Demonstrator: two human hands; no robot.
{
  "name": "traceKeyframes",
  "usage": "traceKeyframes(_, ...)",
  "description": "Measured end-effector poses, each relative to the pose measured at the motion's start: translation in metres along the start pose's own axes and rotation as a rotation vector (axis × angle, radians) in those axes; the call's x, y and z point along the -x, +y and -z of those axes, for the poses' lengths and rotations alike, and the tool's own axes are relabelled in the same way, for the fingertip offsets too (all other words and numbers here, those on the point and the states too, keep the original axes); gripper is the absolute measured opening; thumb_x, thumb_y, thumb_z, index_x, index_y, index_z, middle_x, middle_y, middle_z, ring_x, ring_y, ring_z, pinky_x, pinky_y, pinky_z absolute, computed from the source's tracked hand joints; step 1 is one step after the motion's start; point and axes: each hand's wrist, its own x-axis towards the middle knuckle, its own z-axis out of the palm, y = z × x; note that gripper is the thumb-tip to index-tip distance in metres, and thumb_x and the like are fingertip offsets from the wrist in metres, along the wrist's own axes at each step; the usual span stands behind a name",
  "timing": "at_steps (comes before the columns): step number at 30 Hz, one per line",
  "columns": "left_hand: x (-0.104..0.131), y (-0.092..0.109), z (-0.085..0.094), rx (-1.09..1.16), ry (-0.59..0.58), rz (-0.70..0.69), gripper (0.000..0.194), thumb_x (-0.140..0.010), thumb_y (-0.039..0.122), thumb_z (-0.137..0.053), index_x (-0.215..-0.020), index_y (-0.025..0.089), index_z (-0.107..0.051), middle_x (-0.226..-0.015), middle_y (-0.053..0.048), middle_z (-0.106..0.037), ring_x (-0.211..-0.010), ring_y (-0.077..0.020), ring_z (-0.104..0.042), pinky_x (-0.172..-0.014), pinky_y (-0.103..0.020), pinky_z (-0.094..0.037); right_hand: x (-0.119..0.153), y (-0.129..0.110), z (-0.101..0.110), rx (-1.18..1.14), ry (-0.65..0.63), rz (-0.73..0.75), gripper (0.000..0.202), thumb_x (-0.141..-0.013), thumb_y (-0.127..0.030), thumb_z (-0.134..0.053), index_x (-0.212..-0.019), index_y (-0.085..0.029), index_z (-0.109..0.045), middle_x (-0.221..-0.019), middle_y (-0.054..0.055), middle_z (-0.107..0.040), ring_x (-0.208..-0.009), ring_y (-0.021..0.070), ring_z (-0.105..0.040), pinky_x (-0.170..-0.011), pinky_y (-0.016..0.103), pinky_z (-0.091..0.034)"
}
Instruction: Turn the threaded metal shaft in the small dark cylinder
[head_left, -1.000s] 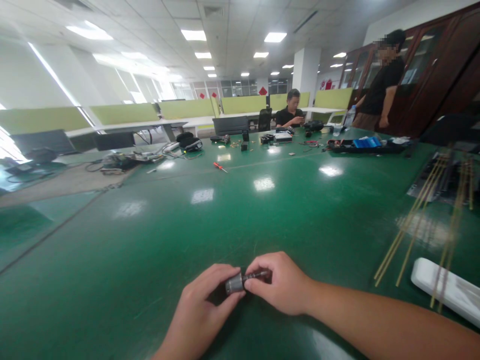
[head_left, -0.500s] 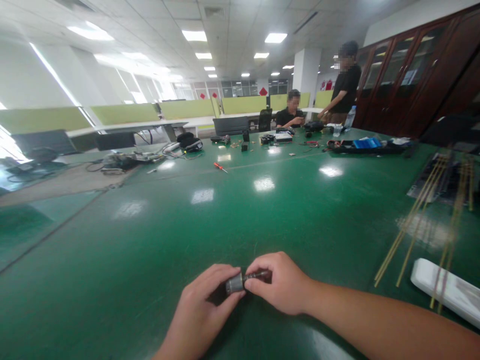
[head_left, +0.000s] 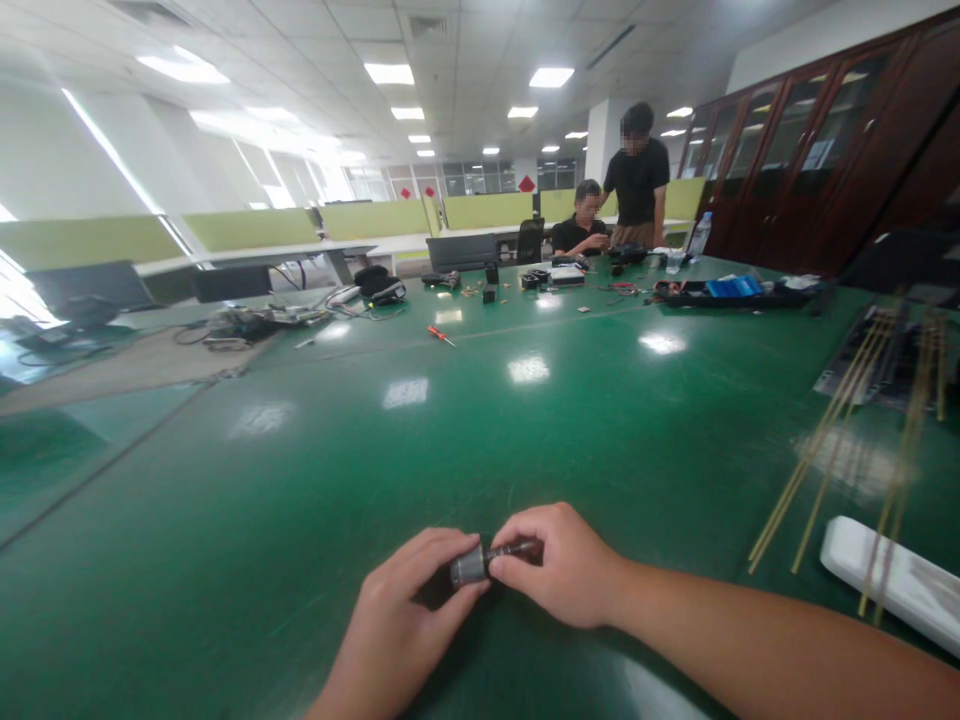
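Low in the centre, my left hand (head_left: 409,610) grips a small silver motor (head_left: 469,566) between thumb and fingers. A thin dark ridged shaft (head_left: 510,550) sticks out from the motor's right end. My right hand (head_left: 562,565) pinches this shaft with thumb and forefinger, close beside the motor; its other fingers are curled. The shaft's far end is partly hidden in the right hand. Both hands are just over the green tabletop (head_left: 360,450).
A red screwdriver (head_left: 440,334) lies farther off. At right are thin yellow rods (head_left: 825,440) and a white case (head_left: 892,580). A black tray (head_left: 675,295) with blue packets, a bottle (head_left: 700,236) and cables (head_left: 390,308) line the far side. Two people (head_left: 637,180) are behind it.
The standing person at the back has moved left, close to the seated person. My hands and the motor look almost unmoved.
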Motion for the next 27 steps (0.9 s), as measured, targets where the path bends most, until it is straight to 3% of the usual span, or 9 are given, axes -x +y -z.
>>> traceKeyframes(27, -0.0017, 0.0006, 0.0014, -0.013, 0.001, 0.000, 0.019, -0.087, 0.029, -0.070, -0.105, 0.025, -0.072, -0.097, -0.004, -0.072, -0.087, -0.0179, -0.071, -0.078, -0.024, -0.060, -0.0002, -0.0003, 0.0017, -0.005, -0.007, -0.004, 0.013, -0.081, -0.025, -0.067, -0.085, -0.019, -0.077, -0.070, -0.001, -0.069, -0.061, 0.0127, -0.058, -0.058, 0.023, -0.041)
